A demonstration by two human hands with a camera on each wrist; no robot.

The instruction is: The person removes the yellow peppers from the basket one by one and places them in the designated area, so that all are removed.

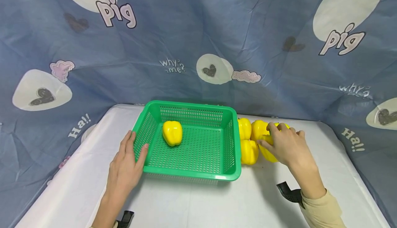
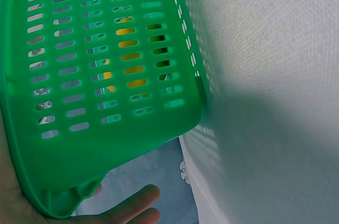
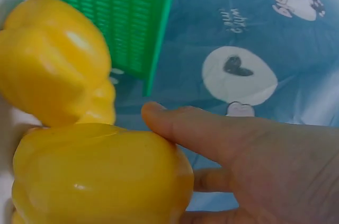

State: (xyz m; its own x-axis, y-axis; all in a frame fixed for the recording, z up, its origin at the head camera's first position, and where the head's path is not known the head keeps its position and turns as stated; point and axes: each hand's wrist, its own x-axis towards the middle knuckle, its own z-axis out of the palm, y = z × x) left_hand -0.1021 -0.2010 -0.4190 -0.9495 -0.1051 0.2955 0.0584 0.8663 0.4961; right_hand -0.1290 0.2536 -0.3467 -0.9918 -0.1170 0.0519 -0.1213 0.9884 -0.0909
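Note:
A green perforated plastic basket stands on the white-covered table, with one yellow bell pepper inside near its left end. My left hand rests at the basket's front left corner, the rim in the crook between thumb and fingers. In the left wrist view its fingers extend straight past the basket's edge. To the right of the basket, my right hand grips a yellow bell pepper, thumb at its top edge and fingers behind it. Right beside that one sits another yellow bell pepper.
More yellow bell peppers cluster against the basket's right side, partly covered by the right hand. A blue printed cloth hangs behind the table and down both sides. Black straps circle the wrists.

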